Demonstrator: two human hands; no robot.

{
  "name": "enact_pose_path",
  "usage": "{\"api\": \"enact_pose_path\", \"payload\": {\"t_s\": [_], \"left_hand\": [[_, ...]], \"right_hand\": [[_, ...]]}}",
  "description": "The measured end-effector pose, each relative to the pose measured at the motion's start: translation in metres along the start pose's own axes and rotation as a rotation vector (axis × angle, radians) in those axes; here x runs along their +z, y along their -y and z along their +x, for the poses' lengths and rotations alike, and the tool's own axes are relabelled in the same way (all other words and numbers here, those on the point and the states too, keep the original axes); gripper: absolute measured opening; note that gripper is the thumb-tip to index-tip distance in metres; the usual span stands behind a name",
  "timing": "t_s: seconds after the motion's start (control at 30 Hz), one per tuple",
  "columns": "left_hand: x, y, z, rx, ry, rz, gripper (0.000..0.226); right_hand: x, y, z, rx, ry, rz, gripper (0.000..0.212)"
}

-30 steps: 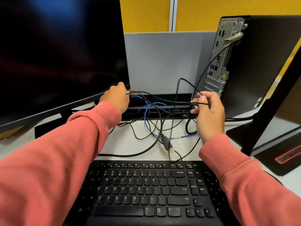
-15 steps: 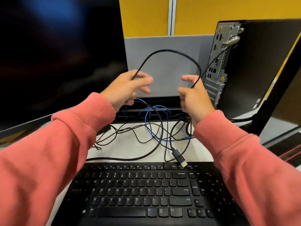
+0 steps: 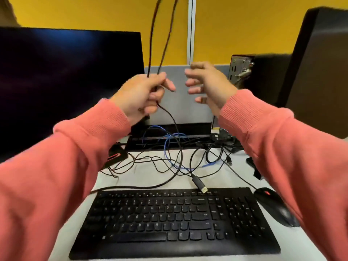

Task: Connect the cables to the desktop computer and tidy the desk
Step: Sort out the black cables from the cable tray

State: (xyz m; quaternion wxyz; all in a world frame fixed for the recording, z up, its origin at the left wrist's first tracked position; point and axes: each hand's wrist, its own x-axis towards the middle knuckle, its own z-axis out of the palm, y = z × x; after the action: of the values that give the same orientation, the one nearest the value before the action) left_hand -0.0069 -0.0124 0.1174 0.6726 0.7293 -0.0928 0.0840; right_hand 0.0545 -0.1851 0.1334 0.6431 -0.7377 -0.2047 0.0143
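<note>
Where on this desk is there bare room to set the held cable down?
Little. The left hand grips the black cable. Bare desk lies between the keyboard and the cable tangle. A narrow strip runs between keyboard and mouse. Behind that, crowded.

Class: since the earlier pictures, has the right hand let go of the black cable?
Yes. The right hand is open beside the grey partition; only the left hand grips the black cable.

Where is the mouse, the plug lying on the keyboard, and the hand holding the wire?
mouse (image 3: 274,206), head view, on its black back.
USB plug (image 3: 200,184), head view, on its black body.
left hand (image 3: 139,95), head view, on the back of the hand.
</note>
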Motion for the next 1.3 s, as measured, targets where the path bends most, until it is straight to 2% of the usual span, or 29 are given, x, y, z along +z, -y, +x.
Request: {"api": "enact_pose_path", "payload": {"t_s": [0.1, 0.17, 0.23, 0.33, 0.43, 0.47, 0.53, 0.6, 0.73, 0.77, 0.83, 0.87, 0.93, 1.0, 1.07, 1.13, 1.2, 1.23, 1.3], "left_hand": [[-0.011, -0.033, 0.01, -0.003, -0.092, -0.131, 0.042], [-0.015, -0.047, 0.014, 0.016, -0.128, -0.177, 0.043], [-0.015, -0.057, 0.018, 0.048, -0.165, -0.216, 0.043], [-0.02, -0.068, 0.023, 0.104, -0.215, -0.28, 0.044], [-0.035, -0.063, 0.026, 0.125, -0.325, -0.261, 0.041], [-0.039, -0.057, 0.024, 0.105, -0.365, -0.214, 0.035], [-0.041, -0.038, 0.019, 0.018, -0.392, -0.084, 0.018], [-0.033, -0.014, 0.012, -0.082, -0.327, 0.042, 0.023], [0.004, 0.022, 0.009, -0.125, -0.045, 0.032, 0.047], [0.013, 0.026, 0.009, -0.116, 0.026, 0.012, 0.045], [0.029, 0.026, 0.008, -0.079, 0.114, -0.003, 0.025], [0.034, 0.023, 0.007, -0.061, 0.121, -0.01, 0.015], [0.035, 0.016, 0.011, -0.023, 0.03, -0.017, 0.033], [0.028, 0.006, 0.017, 0.026, -0.09, -0.038, 0.047], [0.014, -0.008, 0.022, 0.063, -0.147, -0.095, 0.052], [0.002, -0.025, 0.023, 0.082, -0.173, -0.152, 0.055], [-0.005, -0.04, 0.024, 0.091, -0.181, -0.171, 0.057], [-0.007, -0.047, 0.022, 0.098, -0.177, -0.174, 0.057], [-0.009, -0.057, 0.019, 0.123, -0.169, -0.19, 0.059]], "right_hand": [[0.005, -0.05, -0.022, 0.118, 0.207, -0.13, 0.053], [0.013, -0.075, -0.035, 0.118, 0.356, -0.212, 0.054], [0.019, -0.097, -0.045, 0.064, 0.446, -0.323, 0.04], [0.025, -0.123, -0.05, -0.014, 0.411, -0.587, 0.02], [0.024, -0.129, -0.048, 0.002, 0.212, -0.876, 0.025], [0.022, -0.125, -0.046, -0.018, 0.111, -0.844, 0.028], [0.015, -0.104, -0.039, -0.076, -0.081, -0.628, 0.034], [0.01, -0.068, -0.029, -0.142, -0.183, -0.451, 0.039], [0.011, 0.009, -0.015, -0.209, -0.155, -0.091, 0.037], [0.013, 0.026, -0.015, -0.219, -0.126, -0.04, 0.037], [0.016, 0.053, -0.015, -0.24, -0.069, -0.034, 0.037], [0.016, 0.061, -0.015, -0.251, -0.039, -0.033, 0.037], [0.015, 0.068, -0.014, -0.275, -0.022, 0.011, 0.035], [0.011, 0.058, -0.011, -0.299, -0.049, 0.042, 0.023], [0.006, 0.031, -0.01, -0.253, -0.067, 0.036, 0.009], [0.007, -0.012, -0.015, -0.117, 0.023, -0.08, 0.029], [0.013, -0.06, -0.031, 0.001, 0.225, -0.355, 0.05], [0.017, -0.082, -0.04, 0.034, 0.333, -0.469, 0.048], [0.023, -0.117, -0.048, 0.047, 0.417, -0.636, 0.014]]}}
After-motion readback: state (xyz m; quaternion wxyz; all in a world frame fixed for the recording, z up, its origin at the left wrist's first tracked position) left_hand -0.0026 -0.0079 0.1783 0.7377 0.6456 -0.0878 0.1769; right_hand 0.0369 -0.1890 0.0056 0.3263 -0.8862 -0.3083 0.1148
